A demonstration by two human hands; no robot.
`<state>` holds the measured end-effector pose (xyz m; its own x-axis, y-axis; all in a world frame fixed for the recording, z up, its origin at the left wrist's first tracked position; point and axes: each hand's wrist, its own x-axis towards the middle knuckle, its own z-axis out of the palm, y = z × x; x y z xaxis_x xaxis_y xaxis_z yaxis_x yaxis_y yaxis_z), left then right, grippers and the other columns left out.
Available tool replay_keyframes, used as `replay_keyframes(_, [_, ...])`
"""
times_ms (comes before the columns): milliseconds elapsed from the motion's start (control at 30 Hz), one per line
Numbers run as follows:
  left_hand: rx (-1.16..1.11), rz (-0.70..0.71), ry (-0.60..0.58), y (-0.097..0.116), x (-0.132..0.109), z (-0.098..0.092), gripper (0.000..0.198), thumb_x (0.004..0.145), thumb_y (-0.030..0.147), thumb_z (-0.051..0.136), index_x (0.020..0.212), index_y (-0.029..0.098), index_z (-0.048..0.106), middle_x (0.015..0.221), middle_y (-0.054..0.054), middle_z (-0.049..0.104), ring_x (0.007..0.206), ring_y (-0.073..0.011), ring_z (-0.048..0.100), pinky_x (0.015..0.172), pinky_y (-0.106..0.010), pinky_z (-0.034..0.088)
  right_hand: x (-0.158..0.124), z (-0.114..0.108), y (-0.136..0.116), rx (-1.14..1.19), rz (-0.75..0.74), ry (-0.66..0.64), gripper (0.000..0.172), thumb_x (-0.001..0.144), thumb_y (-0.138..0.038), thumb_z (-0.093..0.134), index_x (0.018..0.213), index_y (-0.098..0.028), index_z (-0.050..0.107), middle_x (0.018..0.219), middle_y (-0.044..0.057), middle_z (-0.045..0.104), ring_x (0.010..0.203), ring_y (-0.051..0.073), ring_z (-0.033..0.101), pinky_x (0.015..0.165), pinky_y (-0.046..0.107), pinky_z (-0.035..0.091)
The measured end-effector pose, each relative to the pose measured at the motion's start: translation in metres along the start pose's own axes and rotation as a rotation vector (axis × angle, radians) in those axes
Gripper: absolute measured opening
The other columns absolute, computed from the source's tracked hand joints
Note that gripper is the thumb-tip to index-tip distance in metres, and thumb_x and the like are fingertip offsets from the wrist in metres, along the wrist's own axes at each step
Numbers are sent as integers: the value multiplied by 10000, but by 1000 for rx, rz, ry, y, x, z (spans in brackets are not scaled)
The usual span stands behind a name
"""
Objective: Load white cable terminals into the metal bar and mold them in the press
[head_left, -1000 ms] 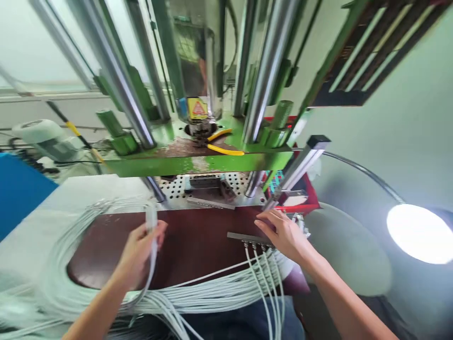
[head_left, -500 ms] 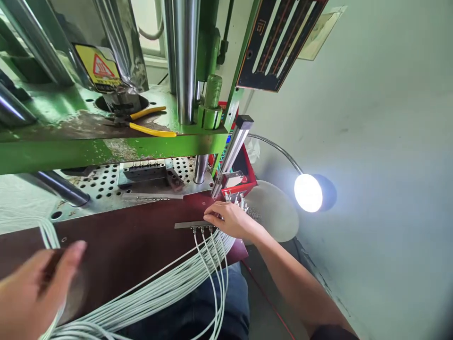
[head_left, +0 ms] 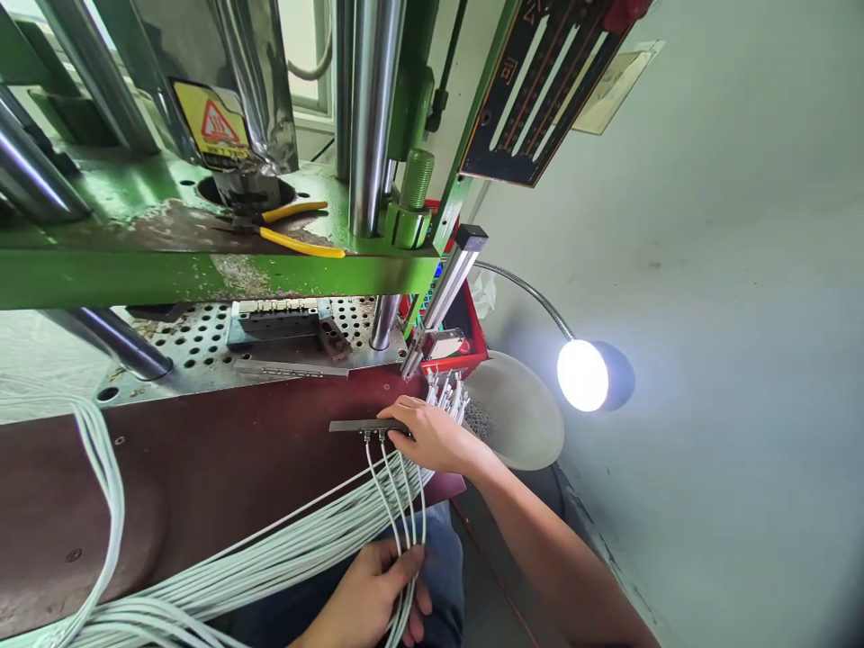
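My right hand (head_left: 428, 435) grips the right end of a thin metal strip (head_left: 352, 426) lying over the dark red board. Several white cables (head_left: 378, 477) hang from the strip by small metal connectors along its lower edge. Below it, my left hand (head_left: 382, 585) is closed around those same cables, thumb on top, above my lap. A thick bundle of white cables (head_left: 290, 544) runs beneath them across the board's front edge. The connectors under my right hand are hidden.
A green press (head_left: 303, 281) stands behind the board (head_left: 222, 450), with yellow-handled pliers (head_left: 303, 241) on its ledge. A metal mold (head_left: 276, 328) sits on the perforated plate. To the right are a red bin (head_left: 478, 333), a lit lamp (head_left: 582, 375) and a pale round container (head_left: 533, 414).
My left hand has come from the far left to the hanging cables and closed on them. My right hand has moved down onto the strip's end. The view has shifted slightly.
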<state>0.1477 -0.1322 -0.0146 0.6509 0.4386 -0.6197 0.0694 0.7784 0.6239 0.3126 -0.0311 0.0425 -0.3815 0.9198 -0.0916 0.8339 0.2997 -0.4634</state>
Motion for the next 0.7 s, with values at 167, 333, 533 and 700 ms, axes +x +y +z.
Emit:
replay_keyframes(167, [-101,-24,35,-2,-20,-19,531,647,640,708,825,148,620,594,-43,681,484,-152,605,480,-244,428,0,7,2,16,7,46,299,859,-129,516,1136,-147,628,1035,89,652,1000,204,605,908,329,463])
replay_keyframes(333, [-124,19,77,-7,-24,-20,484,725,609,671,876,151,627,642,-49,702,476,-130,595,458,-222,398,0,13,2,-16,46,86,317,837,-125,522,1130,-159,639,993,76,652,959,205,610,866,325,463])
replay_keyframes(533, [-150,27,11,-14,-8,-16,619,567,705,733,807,151,596,517,-16,635,379,-115,518,400,-219,337,0,17,2,-36,43,119,305,839,-155,531,1125,-163,638,994,68,656,959,212,609,866,328,465])
replay_keyframes(700, [-243,6,-31,-13,-18,-24,596,583,663,763,812,138,598,665,-85,713,532,-160,632,523,-251,432,-3,18,-3,-33,-5,115,274,839,-127,526,1086,-162,640,956,65,637,901,194,601,808,318,479])
